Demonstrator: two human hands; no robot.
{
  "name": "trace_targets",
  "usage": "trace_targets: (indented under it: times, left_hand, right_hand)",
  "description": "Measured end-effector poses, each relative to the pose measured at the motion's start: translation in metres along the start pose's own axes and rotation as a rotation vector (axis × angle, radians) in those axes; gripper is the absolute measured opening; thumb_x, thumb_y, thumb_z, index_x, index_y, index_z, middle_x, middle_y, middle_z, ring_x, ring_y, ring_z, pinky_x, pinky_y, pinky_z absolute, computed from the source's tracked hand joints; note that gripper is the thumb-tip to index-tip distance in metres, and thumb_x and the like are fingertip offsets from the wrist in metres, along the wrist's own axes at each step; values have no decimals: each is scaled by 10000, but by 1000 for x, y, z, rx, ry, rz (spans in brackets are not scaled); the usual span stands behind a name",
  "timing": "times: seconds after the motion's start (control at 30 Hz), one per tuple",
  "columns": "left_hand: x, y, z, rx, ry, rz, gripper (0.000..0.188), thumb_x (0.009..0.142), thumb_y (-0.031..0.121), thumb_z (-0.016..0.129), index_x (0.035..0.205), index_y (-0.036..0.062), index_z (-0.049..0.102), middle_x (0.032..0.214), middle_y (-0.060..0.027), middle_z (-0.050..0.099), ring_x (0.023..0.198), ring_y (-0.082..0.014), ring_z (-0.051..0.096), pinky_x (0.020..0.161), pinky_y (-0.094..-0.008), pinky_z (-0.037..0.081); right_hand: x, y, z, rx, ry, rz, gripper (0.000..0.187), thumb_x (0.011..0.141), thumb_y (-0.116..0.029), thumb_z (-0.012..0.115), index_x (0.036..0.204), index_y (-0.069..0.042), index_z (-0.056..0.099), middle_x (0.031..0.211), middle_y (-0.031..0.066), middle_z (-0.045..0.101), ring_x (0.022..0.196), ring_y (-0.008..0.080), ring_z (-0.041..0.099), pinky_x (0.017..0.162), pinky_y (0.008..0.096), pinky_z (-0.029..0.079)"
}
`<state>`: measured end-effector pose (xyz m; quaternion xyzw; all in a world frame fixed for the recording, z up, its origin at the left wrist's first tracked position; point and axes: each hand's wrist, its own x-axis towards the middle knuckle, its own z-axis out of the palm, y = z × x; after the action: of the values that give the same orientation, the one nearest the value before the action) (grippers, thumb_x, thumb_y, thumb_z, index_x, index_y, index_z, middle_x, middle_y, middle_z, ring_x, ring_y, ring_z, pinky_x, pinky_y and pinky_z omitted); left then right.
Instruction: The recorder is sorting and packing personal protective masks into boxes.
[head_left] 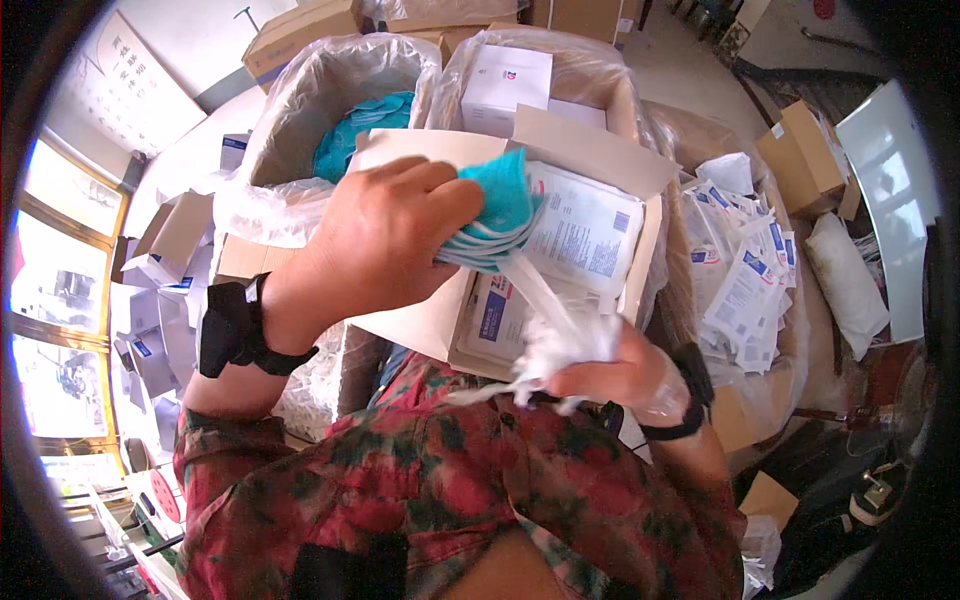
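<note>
My left hand (pixel 395 235) is closed round a stack of folded teal face masks (pixel 495 205), their white edges fanned along one side. From the stack a white strip runs down to a bunch of white strips (pixel 570 340), partly blurred, which my right hand (pixel 625 375) grips. Both hands are over an open cardboard box (pixel 640 285), above its near half. Flat white printed packets (pixel 590 235) lie inside it, partly hidden by my hands and the masks.
Behind stands a plastic-lined carton (pixel 285 130) with more teal masks, beside another lined carton holding a white box (pixel 505 85). On the right, a lined carton is heaped with white packets (pixel 745 290). Small opened boxes (pixel 150 320) pile up at left.
</note>
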<state>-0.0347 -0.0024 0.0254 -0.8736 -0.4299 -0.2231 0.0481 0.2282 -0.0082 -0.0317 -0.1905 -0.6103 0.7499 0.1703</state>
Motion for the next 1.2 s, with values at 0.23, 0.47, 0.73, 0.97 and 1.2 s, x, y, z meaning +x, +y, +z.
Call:
trace_targets:
  times: [0.23, 0.47, 0.73, 0.97, 1.2]
  left_hand:
    - [-28, 23, 49, -940, -334, -84, 437, 669, 191, 721, 1050, 27, 582, 905, -185, 629, 836, -394, 611, 715, -432, 499]
    - [-57, 41, 17, -744, -417, 273, 281, 690, 194, 643, 898, 42, 529, 782, -100, 542, 723, -307, 589, 616, -404, 481]
    - [-70, 53, -21, -635, -367, 333, 131, 768, 168, 564, 781, 64, 485, 687, -72, 511, 641, -254, 583, 526, -359, 470]
    - [-72, 47, -25, -659, -360, 315, 143, 763, 172, 575, 795, 65, 485, 693, -76, 511, 637, -259, 581, 536, -363, 471]
    - [-78, 45, -26, -664, -357, 269, 166, 746, 177, 592, 804, 62, 487, 712, -82, 516, 654, -270, 583, 551, -373, 470]
  right_hand:
    - [-3, -7, 37, 136, 262, -240, 724, 707, -152, 825, 1277, -23, 398, 1216, 159, 487, 1181, 293, 486, 1006, 416, 380]
    - [-19, -33, 50, -213, -279, -302, 405, 742, -198, 757, 1069, -27, 589, 946, 149, 601, 950, 334, 583, 995, 500, 388]
    - [-73, -62, 55, -61, -107, -94, 481, 671, -187, 851, 1023, -28, 564, 941, 119, 554, 950, 296, 549, 931, 507, 385]
    - [-87, -81, 47, -147, -149, -16, 357, 651, -160, 853, 899, -73, 612, 837, 81, 571, 822, 280, 567, 941, 503, 385]
    - [-89, -79, 60, 108, 130, 7, 357, 652, -164, 853, 888, -74, 601, 818, 72, 578, 807, 273, 569, 927, 492, 368]
